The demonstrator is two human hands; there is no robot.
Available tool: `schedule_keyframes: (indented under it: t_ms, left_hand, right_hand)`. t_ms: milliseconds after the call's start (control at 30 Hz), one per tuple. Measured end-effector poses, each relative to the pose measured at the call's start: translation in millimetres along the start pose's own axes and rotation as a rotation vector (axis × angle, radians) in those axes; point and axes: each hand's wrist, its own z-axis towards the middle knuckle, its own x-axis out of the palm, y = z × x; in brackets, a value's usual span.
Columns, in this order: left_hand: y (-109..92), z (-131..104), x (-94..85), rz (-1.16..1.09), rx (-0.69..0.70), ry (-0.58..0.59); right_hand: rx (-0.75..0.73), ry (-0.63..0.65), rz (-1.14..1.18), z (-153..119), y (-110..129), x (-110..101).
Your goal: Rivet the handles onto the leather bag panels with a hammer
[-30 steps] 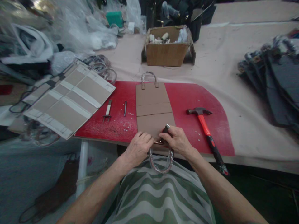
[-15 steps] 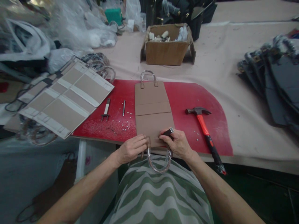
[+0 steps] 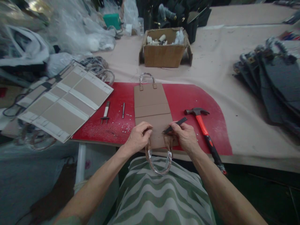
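A flat brown bag panel (image 3: 152, 109) lies on the red mat, its plastic-wrapped top handle (image 3: 147, 74) at the far end. A second plastic-wrapped handle (image 3: 160, 172) loops over the near edge toward my apron. My right hand (image 3: 186, 134) grips a slim dark tool with a narrow tip (image 3: 175, 125), slanted with the tip low over the panel, close to the right end of the near handle. My left hand (image 3: 139, 137) is closed at the panel's left side, by the handle's left end. Whatever its fingertips pinch is hidden.
A claw hammer (image 3: 203, 125) rests right on the red mat (image 3: 187, 97). A pronged punch (image 3: 106, 112), a metal rod (image 3: 123, 110) and small white bits lie left. Taped panels (image 3: 67, 100) are stacked left, dark bag pieces (image 3: 269, 84) right. A cardboard box (image 3: 164, 55) stands behind.
My right hand has lifted slightly and turned the dark tool so that its narrow tip points down left. My left hand has moved up the panel, off the handle's left end.
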Motion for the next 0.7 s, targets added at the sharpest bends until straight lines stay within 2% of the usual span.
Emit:
schedule_keyframes:
  t_ms: [67, 167, 233, 333, 433, 500, 567, 633, 700]
  left_hand:
    - [-7.4, 4.2, 0.0, -0.067, -0.025, 0.006]
    - [-23.0, 13.1, 0.0, -0.141, -0.003, 0.107]
    - [-32.0, 19.2, 1.0, -0.163, -0.004, 0.143]
    - [-38.0, 24.4, 4.2, -0.18, -0.028, 0.086]
    - [-34.3, 24.2, 7.5, -0.282, -0.054, 0.041]
    - [-26.9, 21.8, 8.7, -0.423, -0.163, 0.036]
    - [-16.7, 17.7, 8.5, -0.559, -0.313, 0.008]
    - [-6.1, 11.9, 7.9, -0.664, -0.42, -0.06]
    - [1.9, 5.2, 8.0, -0.744, -0.457, -0.123]
  right_hand:
    - [-0.085, 0.024, -0.087, -3.4, 5.5, 2.6]
    - [-0.338, 0.108, -0.302, -8.9, 22.9, 14.9]
    - [-0.445, 0.106, -0.418, -10.1, 35.4, 25.5]
    - [-0.446, 0.053, -0.461, -9.2, 45.2, 37.5]
    - [-0.383, 0.057, -0.347, -8.6, 42.0, 39.0]
    - [-0.34, 0.047, -0.271, -9.9, 36.0, 32.3]
    - [-0.317, -0.027, -0.273, -12.5, 29.2, 19.1]
    - [-0.327, -0.166, -0.355, -16.7, 22.6, 0.5]
    - [-0.345, -0.319, -0.467, -22.2, 15.8, -21.1]
